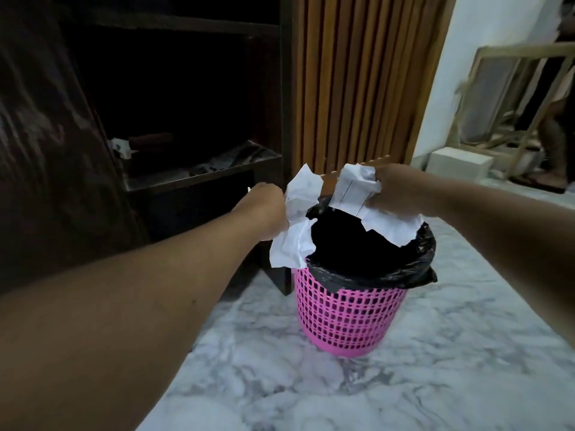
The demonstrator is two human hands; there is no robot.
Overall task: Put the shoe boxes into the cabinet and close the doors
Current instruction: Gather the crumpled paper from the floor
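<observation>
My left hand [268, 209], just left of centre frame, is clenched on a wad of crumpled white paper [295, 225], and my right hand [396, 192], right of centre, pinches a second crumpled sheet [370, 206] with faint ruled lines on it. I hold both over the mouth of the pink mesh wastebasket [348, 318] so that, as I judge it, the scraps will fall straight into its black bin liner [401, 269] when I let go; the right sheet already droops across the far rim, the left wad hangs at the near left rim.

The basket stands on the marbled white floor [280, 384], just beside the corner of the dark wooden cabinet [267, 98] that fills the upper left of the frame. Its door [46, 150] stands swung wide at the far left, and the shelves [205, 175] hold only dim scraps and clutter I cannot make out; no shoe box is in there that I can see. The one likely shoe box [460, 168] is a plain pale carton on the floor at the right edge, well apart from the cabinet, lid on, by some leaning wooden frames [510, 98]
</observation>
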